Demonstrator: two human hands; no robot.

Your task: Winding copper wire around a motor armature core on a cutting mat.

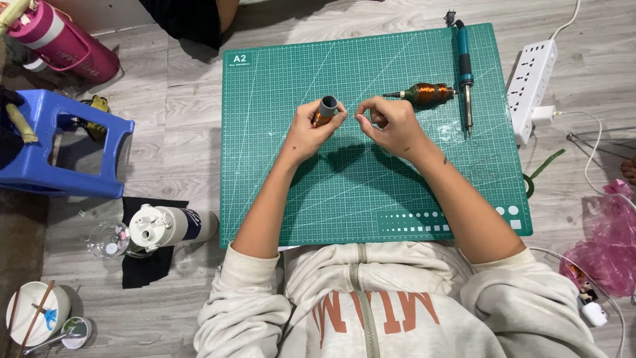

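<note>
My left hand (306, 129) grips a short grey tube (327, 106) wound with copper wire, held upright over a green cutting mat (278, 185). My right hand (391, 122) is just to its right, fingers pinched together near the tube; any fine wire between them is too thin to see. Behind my right hand lies a spool of copper wire (429, 94) on the mat. A soldering iron (465, 69) with a teal handle lies beside the spool, tip pointing toward me.
A white power strip (532, 85) lies right of the mat. A blue plastic stool (63, 142) and pink bottle (63, 40) stand at left. A white bottle (165, 225) lies near the mat's left corner. A pink bag (609, 238) lies at right, a bowl (33, 311) lower left.
</note>
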